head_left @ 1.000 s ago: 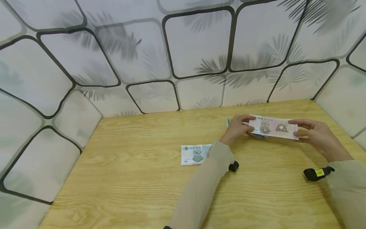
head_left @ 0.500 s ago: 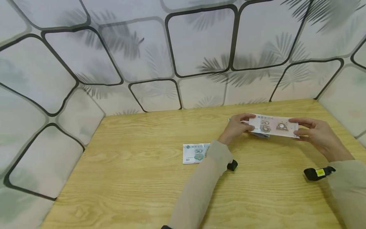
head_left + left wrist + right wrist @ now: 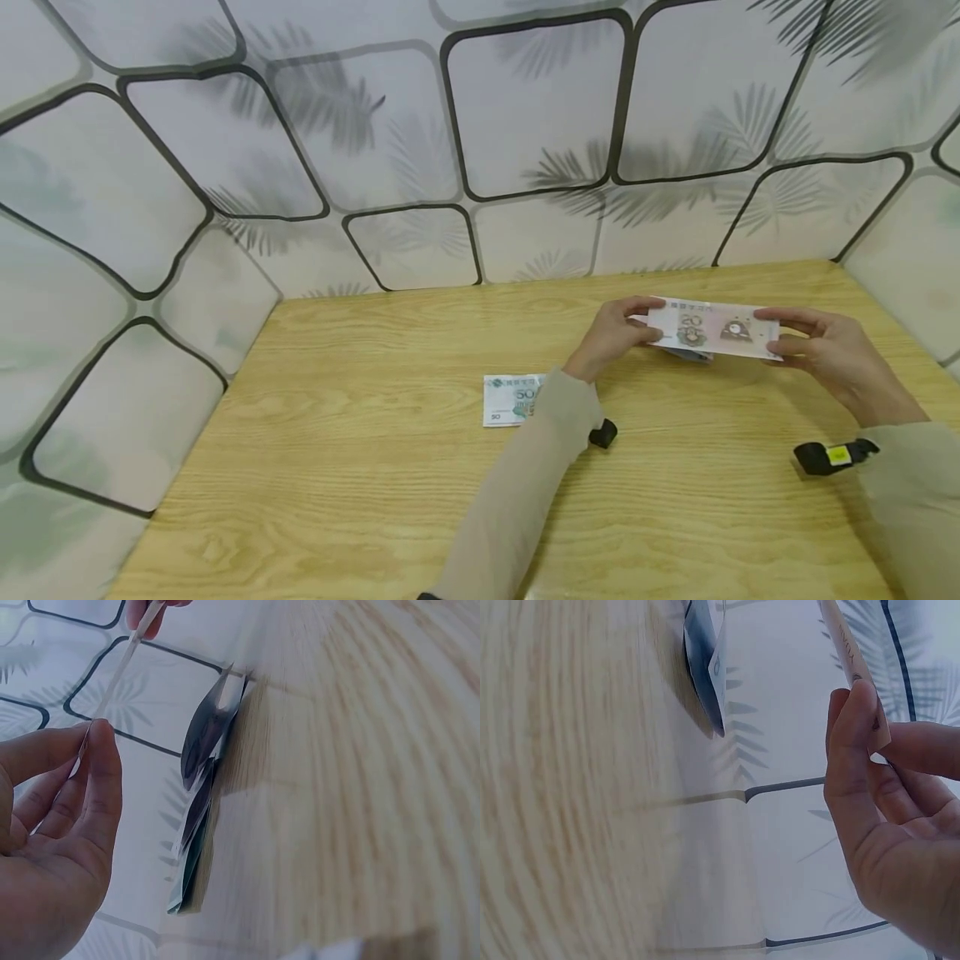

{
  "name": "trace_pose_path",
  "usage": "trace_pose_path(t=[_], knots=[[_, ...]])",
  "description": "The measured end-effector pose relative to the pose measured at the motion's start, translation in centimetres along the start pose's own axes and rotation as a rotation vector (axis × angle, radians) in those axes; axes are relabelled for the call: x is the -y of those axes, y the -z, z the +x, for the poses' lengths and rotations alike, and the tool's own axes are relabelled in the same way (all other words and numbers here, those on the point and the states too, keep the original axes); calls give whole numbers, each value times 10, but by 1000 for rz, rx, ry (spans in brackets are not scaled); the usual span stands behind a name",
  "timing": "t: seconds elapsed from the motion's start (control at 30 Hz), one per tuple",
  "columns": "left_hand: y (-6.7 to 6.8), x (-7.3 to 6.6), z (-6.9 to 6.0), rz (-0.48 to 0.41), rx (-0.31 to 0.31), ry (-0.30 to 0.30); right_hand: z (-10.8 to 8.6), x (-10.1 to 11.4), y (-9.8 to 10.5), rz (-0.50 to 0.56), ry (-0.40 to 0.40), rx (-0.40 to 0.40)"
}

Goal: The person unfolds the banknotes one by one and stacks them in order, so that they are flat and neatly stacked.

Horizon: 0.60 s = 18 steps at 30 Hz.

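Note:
A pale pink banknote (image 3: 716,327) marked 20 is stretched flat above the table, facing the head camera. My left hand (image 3: 609,337) pinches its left end between thumb and fingers, while my right hand (image 3: 832,354) pinches the right end. Both wrist views show the note nearly edge-on. Beneath it, on the table, lie several curved, bluish-green notes (image 3: 202,739), mostly covered in the head view; the right wrist view catches one bent note (image 3: 705,671). A white-and-green banknote (image 3: 510,400) marked 50 lies flat farther left, its right part hidden by my left sleeve.
The wooden table (image 3: 360,450) runs back to a patterned wall covering (image 3: 532,108), with more of that covering at the left and right sides. A black wrist camera (image 3: 603,433) is on my left arm, and another black camera (image 3: 825,457) on my right.
Both hands keep their pinch on the 20 banknote, which shifts only slightly. The whole head view drifts a little to the right, and my left sleeve covers more of the 50 banknote.

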State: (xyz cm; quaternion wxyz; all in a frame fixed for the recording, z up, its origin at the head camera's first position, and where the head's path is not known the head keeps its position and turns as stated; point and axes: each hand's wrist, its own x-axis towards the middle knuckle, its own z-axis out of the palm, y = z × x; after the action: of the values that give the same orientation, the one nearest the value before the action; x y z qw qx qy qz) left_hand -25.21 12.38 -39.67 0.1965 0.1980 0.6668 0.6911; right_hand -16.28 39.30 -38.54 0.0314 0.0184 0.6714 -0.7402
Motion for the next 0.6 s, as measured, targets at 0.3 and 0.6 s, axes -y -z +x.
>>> trace_pose_path(t=[0.3, 0.6], knots=[[9, 0, -9, 10, -6, -10, 0, -2, -7, 59, 41, 48], [19, -8, -17, 42, -5, -43, 3, -1, -16, 90, 81, 67]])
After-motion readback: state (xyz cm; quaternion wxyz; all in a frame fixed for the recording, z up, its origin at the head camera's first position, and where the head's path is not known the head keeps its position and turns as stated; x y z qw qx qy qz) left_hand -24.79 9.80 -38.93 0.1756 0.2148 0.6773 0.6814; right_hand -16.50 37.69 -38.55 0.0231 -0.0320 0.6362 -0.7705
